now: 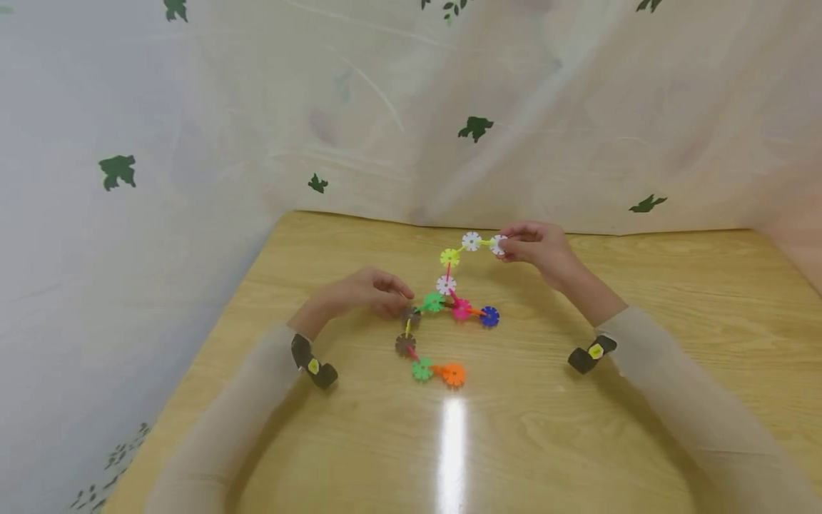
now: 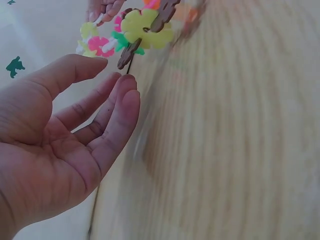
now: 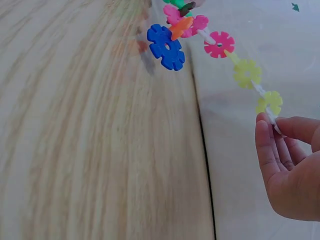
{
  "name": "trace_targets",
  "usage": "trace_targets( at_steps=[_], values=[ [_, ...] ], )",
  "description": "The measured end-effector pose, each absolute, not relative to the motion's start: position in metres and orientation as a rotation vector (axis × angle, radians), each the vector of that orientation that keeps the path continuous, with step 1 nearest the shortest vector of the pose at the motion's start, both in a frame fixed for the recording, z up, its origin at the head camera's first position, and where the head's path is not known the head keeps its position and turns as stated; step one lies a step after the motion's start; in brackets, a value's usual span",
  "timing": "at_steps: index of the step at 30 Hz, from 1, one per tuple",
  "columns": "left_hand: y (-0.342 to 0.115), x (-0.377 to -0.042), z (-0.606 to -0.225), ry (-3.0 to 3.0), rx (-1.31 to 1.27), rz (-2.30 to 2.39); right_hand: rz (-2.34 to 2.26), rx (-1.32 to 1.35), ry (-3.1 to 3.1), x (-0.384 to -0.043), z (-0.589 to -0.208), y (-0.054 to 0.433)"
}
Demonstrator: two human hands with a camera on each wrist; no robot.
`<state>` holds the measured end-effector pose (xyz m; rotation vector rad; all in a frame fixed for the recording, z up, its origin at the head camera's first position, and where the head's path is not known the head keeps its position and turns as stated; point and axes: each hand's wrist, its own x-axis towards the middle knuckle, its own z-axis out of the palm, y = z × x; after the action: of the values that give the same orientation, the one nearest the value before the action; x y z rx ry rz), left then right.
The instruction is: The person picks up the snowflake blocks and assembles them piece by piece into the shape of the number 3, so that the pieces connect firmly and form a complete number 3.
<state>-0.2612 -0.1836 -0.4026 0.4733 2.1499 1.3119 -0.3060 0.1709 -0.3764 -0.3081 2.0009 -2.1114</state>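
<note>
A chain of notched plastic snowflake discs in several colours winds over the table. My right hand (image 1: 541, 251) pinches the white disc (image 1: 497, 245) at its far end between thumb and fingertips. From there the chain runs past a yellow disc (image 1: 449, 258) to a pink disc (image 1: 461, 308), where a branch ends in a blue disc (image 1: 489, 316). My left hand (image 1: 361, 294) is beside the bend, its fingertips close to a brown disc (image 2: 129, 54); in the left wrist view the loosely bent fingers hold nothing. Nearest me, the chain ends in an orange disc (image 1: 454, 375).
The wooden table (image 1: 546, 428) meets a pale curtain (image 1: 385, 143) with green leaf prints at its back edge. A bright light reflection (image 1: 452, 450) lies on the table in front. Black wrist cameras are strapped over both sleeves (image 1: 674, 385).
</note>
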Motion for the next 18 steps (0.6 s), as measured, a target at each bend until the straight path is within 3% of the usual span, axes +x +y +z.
trace_targets(
  at_steps=[18],
  values=[
    [-0.166, -0.265, -0.412, 2.028, 0.394, 1.435, -1.801, -0.341, 2.164, -0.310, -0.392, 0.203]
  ],
)
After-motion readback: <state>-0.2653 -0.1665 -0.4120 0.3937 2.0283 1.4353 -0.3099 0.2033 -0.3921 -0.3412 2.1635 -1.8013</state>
